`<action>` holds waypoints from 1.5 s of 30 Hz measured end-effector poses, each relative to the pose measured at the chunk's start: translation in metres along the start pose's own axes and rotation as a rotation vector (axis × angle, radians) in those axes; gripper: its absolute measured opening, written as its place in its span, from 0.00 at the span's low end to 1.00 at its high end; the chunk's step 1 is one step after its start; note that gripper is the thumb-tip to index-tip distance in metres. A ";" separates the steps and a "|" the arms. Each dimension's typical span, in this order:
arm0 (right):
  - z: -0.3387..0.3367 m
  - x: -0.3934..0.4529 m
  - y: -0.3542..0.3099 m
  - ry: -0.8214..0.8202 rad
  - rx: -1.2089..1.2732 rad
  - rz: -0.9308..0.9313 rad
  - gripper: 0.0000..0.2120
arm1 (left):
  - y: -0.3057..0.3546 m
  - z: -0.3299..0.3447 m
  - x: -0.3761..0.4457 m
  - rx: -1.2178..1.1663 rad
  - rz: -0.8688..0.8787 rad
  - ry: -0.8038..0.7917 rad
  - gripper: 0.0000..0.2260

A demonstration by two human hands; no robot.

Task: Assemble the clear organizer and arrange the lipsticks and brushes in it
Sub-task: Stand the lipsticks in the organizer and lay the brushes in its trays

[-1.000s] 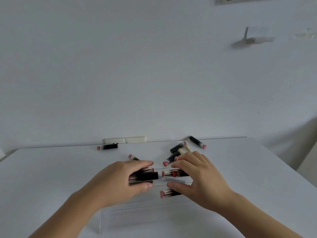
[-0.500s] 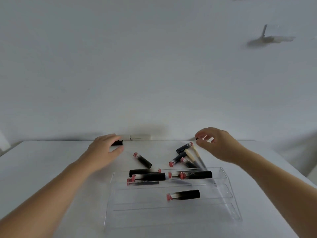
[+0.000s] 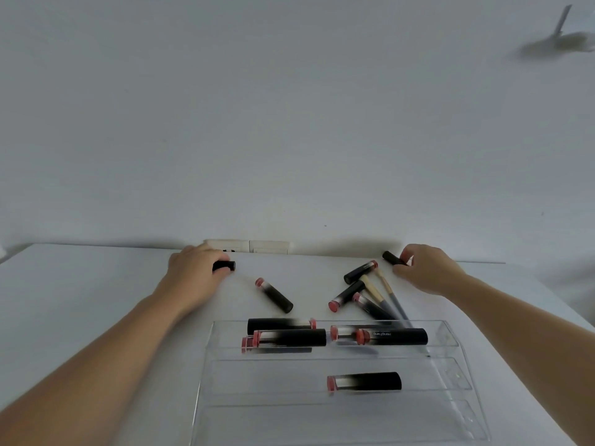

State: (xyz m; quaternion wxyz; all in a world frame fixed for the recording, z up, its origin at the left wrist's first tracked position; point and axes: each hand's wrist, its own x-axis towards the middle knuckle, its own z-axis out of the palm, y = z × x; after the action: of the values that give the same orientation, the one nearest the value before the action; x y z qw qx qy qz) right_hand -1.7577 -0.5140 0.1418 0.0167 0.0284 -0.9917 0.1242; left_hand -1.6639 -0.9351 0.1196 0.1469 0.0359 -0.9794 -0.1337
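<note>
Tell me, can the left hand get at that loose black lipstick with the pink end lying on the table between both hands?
Probably yes. The left hand is beside it, with bare white table between. But its fingers are wrapped around another black lipstick tube, so it would need to release that or gather both. The loose black lipstick lies uncovered.

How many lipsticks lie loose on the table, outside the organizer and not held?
4. One lipstick lies alone mid-table; three more cluster with the brushes. Others may be hidden under that pile.
</note>
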 end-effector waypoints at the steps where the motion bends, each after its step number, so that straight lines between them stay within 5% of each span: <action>1: 0.001 0.000 -0.001 -0.002 -0.028 -0.006 0.07 | 0.002 -0.002 -0.001 0.001 0.006 0.021 0.11; 8: -0.013 -0.003 -0.012 0.006 0.227 -0.225 0.07 | 0.045 -0.016 -0.010 -0.235 0.368 -0.077 0.07; 16: -0.020 -0.016 -0.050 -0.241 0.020 -0.583 0.12 | 0.054 -0.003 -0.009 -0.199 0.596 -0.250 0.11; 26: -0.012 -0.006 -0.068 -0.274 -0.173 -0.666 0.13 | 0.058 0.008 -0.011 -0.064 0.547 -0.251 0.11; 31: -0.021 -0.008 -0.079 -0.244 -0.105 -0.637 0.08 | 0.060 0.002 -0.013 -0.186 0.429 -0.200 0.01; 36: -0.032 -0.033 -0.097 -0.331 -0.044 -0.697 0.09 | 0.057 -0.009 -0.016 -0.308 0.298 -0.207 0.06; 42: -0.040 -0.053 -0.105 -0.438 -0.192 -0.778 0.04 | 0.056 -0.009 -0.020 -0.353 0.318 -0.200 0.08; 45: -0.044 -0.057 -0.103 -0.530 -0.231 -0.751 0.10 | 0.056 -0.009 -0.019 -0.392 0.340 -0.238 0.07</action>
State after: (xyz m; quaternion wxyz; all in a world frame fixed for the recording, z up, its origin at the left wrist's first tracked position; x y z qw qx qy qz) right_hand -1.6932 -0.6000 0.2072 -0.1899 0.4136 -0.8903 -0.0131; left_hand -1.6447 -0.8819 0.1380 0.0553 -0.1738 -0.9373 -0.2971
